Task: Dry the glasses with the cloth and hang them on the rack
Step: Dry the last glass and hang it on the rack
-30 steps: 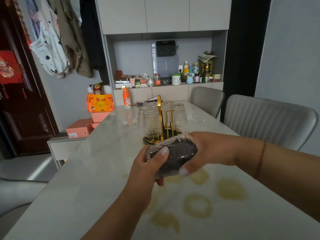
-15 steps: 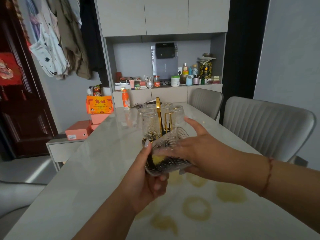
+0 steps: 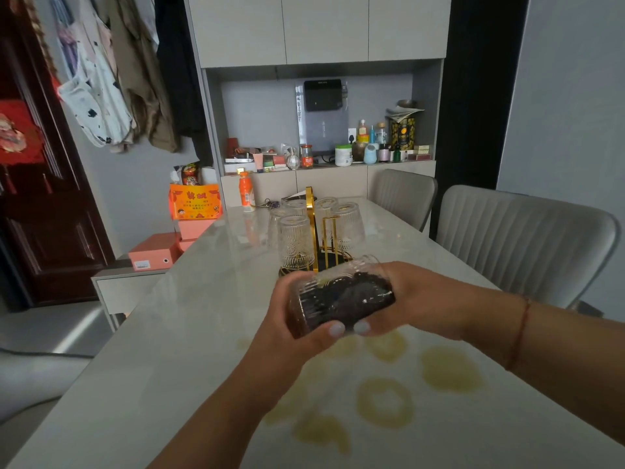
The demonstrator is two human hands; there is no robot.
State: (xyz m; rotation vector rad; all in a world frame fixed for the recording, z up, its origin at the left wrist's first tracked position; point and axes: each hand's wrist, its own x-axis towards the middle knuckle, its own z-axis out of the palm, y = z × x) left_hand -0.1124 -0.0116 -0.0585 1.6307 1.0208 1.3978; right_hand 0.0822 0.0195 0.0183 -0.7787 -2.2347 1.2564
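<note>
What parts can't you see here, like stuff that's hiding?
Head view only:
- Right hand fingers: hidden inside the glass, behind the dark cloth.
- Rack base: blocked by the glass and the left hand.
- Shelf bottle labels: too small.
</note>
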